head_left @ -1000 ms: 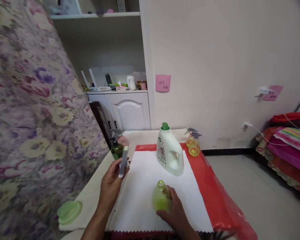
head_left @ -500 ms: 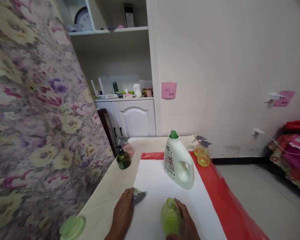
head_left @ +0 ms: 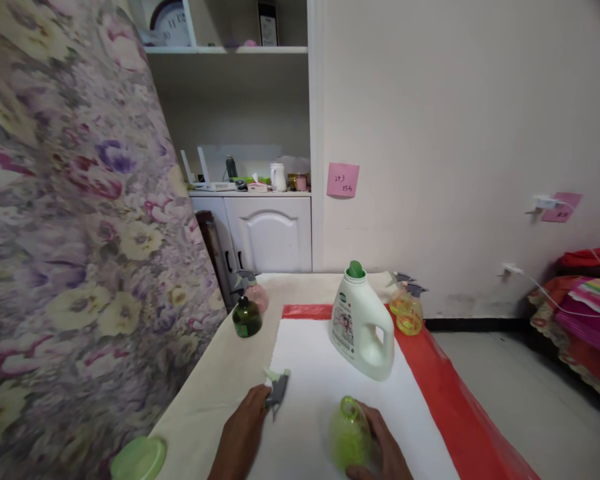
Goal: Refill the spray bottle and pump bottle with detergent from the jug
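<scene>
Grasping the uncapped yellow-green bottle (head_left: 350, 437) in the right hand (head_left: 386, 445), on or just above the white sheet (head_left: 305, 350). Touching the spray head (head_left: 279, 388) with the left hand (head_left: 245, 428) near the sheet's left edge; cannot tell whether pinched or released. Judged as handling the two separately; next, calls for keeping the bottle steady. Note the pale jug (head_left: 364, 333) beyond.

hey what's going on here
A person's left hand holds a grey and pale green trigger spray head near the left edge of a white sheet. The right hand grips a yellow-green bottle by its side, its neck uncovered, so bottle and spray head are apart. A large pale green jug stands upright beyond them on the sheet.
</scene>
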Motion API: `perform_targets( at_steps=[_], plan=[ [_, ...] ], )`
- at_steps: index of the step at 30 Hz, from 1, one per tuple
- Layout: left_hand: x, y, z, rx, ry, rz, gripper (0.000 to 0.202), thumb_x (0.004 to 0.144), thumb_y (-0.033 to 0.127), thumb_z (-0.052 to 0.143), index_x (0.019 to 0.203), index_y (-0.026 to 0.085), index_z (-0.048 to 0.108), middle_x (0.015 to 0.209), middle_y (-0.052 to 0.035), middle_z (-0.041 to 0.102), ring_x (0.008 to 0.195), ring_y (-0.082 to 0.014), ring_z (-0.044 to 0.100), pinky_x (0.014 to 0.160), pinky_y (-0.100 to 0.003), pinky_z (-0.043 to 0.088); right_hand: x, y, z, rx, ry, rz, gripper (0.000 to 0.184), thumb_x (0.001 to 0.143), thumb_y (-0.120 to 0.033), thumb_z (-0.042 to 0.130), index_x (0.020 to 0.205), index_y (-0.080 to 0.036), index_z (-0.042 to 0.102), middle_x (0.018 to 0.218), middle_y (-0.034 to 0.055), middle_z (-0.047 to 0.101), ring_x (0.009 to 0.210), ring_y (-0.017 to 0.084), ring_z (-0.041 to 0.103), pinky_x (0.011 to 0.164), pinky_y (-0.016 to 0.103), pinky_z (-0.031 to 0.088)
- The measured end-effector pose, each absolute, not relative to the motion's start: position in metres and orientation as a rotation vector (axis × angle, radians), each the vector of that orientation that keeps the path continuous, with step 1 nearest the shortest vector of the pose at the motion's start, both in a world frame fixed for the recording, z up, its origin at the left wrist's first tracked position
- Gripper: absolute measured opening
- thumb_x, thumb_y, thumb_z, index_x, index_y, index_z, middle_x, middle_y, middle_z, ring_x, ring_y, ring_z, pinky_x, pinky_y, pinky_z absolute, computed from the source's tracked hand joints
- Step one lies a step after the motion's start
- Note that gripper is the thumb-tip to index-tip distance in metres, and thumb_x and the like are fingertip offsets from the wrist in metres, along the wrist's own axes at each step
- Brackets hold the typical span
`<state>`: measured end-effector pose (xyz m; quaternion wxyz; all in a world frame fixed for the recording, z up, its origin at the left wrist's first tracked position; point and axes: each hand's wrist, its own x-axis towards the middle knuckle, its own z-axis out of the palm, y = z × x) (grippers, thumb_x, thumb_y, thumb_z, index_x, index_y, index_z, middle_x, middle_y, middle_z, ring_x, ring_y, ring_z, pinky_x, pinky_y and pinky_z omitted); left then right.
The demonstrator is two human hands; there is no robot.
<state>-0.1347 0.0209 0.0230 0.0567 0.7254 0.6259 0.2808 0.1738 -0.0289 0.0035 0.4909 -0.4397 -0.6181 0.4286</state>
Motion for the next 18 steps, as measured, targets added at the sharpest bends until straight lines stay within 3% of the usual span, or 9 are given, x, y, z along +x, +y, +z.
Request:
perform_targets(
  at_steps=[8, 14, 18],
  plan=[
    [-0.135, 0.038, 0.002, 2.238, 2.114, 0.659, 0.045, 0.09, 0.019, 0.033, 0.13, 0.018, 0.052, 0.139, -0.0089, 0.058, 0.125, -0.0228, 0.056, 0.101, -0.037, 0.048, 0.144, -0.007, 0.026, -1.188, -1.542, 0.967, 0.079, 0.062, -0.017, 0.07, 0.136, -0.023, 0.042, 0.139, 0.0085, 0.054, 0.129, 0.028, 0.049, 0.109, 0.04, 0.039],
    [-0.14, 0.048, -0.016, 2.242, 2.152, 0.635, 0.05, 0.09, 0.026, 0.032, 0.136, 0.012, 0.049, 0.143, -0.0111, 0.053, 0.131, -0.0225, 0.05, 0.109, -0.038, 0.042, 0.124, 0.006, 0.008, -1.286, -1.584, 1.007, 0.087, 0.063, -0.014, 0.066, 0.144, -0.018, 0.033, 0.151, 0.0101, 0.042, 0.14, 0.027, 0.037, 0.118, 0.042, 0.028],
    [-0.139, 0.048, -0.022, 2.223, 2.166, 0.689, 0.052, 0.091, 0.027, 0.029, 0.134, 0.009, 0.05, 0.143, -0.0145, 0.053, 0.13, -0.0233, 0.051, 0.107, -0.04, 0.044, 0.129, 0.007, -0.016, -1.245, -1.586, 1.017, 0.101, 0.057, -0.011, 0.07, 0.147, -0.02, 0.026, 0.152, 0.0108, 0.04, 0.139, 0.028, 0.037, 0.116, 0.044, 0.03]
  ],
)
